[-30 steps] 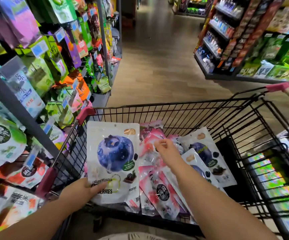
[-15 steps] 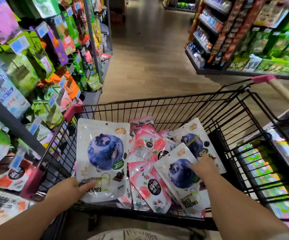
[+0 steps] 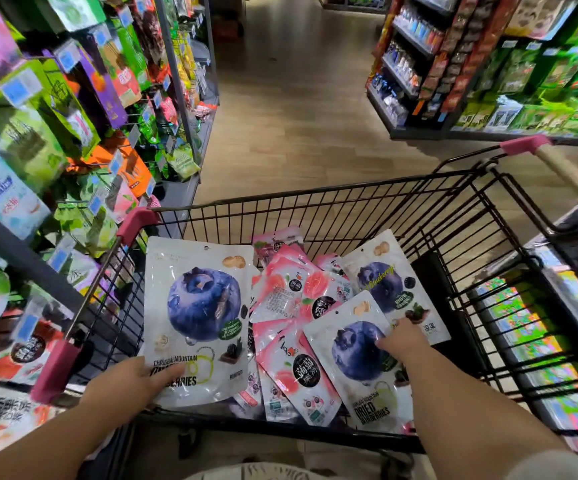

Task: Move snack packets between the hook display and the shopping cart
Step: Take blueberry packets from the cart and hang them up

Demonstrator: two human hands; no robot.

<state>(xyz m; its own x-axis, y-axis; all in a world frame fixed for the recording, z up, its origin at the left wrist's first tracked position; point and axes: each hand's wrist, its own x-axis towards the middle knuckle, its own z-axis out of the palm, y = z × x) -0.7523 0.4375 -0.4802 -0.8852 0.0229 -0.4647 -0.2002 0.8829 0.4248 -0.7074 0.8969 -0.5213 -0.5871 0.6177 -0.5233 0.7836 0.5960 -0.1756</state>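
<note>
Between our left hand (image 3: 131, 386), pinching a glossy blueberry pouch (image 3: 197, 306), and right hand (image 3: 401, 341), pinching a second pouch (image 3: 353, 358), pink packets (image 3: 291, 368) fill the wire cart (image 3: 315, 197) on plank floor (image 3: 298, 116).

**Supermarket aisle.** A black wire shopping cart (image 3: 315, 197) with pink corner guards stands on a wood-look plank floor (image 3: 298, 116). Left of the cart is a hook display (image 3: 180, 88) of bright snack packets (image 3: 34, 147) with blue price tags (image 3: 20, 90). Beyond the cart to the right are stocked shelving units (image 3: 419, 64).

Right grip (image 3: 401, 341) — onto blueberry packet (image 3: 349, 362)
</note>
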